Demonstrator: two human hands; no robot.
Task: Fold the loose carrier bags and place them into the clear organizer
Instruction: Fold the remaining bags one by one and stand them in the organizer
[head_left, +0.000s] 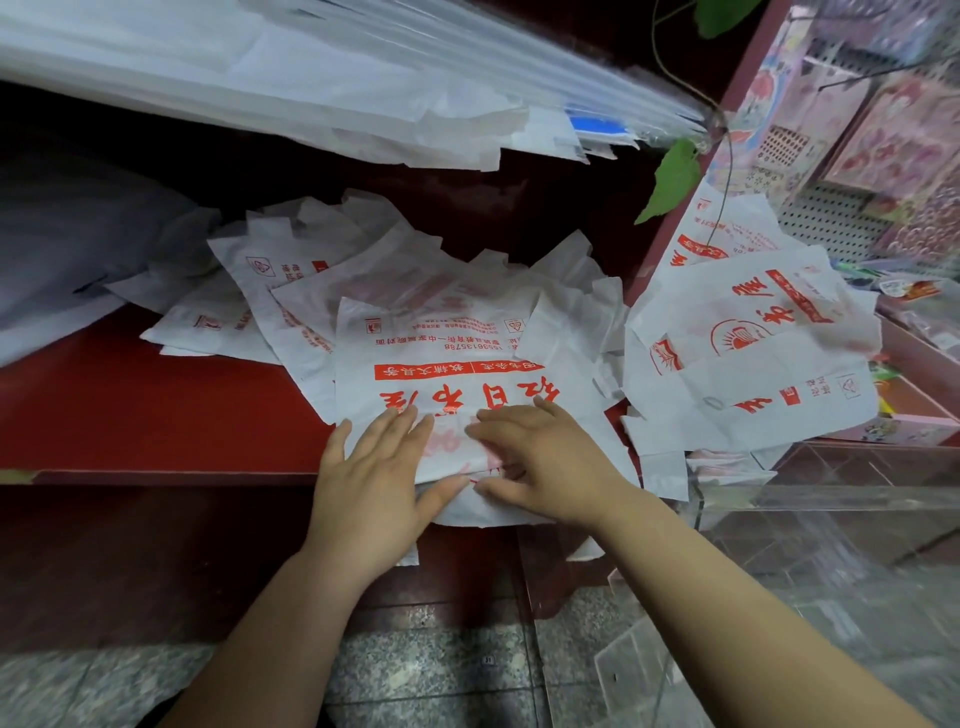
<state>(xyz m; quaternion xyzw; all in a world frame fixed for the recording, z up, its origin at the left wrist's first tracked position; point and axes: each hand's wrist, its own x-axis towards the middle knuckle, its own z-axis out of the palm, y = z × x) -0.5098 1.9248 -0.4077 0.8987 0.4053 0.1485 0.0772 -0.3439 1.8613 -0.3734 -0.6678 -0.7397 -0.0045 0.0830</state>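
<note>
A white carrier bag with red print (457, 358) lies flat on the red shelf (130, 405), its near end doubled over. My left hand (374, 478) rests flat on that folded end, fingers straight. My right hand (540, 462) presses beside it with spread fingers, the thumb at the fold's near edge. Several more loose bags (291, 275) are scattered behind. Another heap of bags (748, 353) spills over the right side. The clear organizer (831, 545) stands at the lower right.
White plastic sheets (260, 67) overhang from the shelf above. A green leaf on a vine (672, 179) hangs by the red upright. Pink sticker packs (893, 135) fill a pegboard at the right. Grey tiled floor (426, 670) lies below.
</note>
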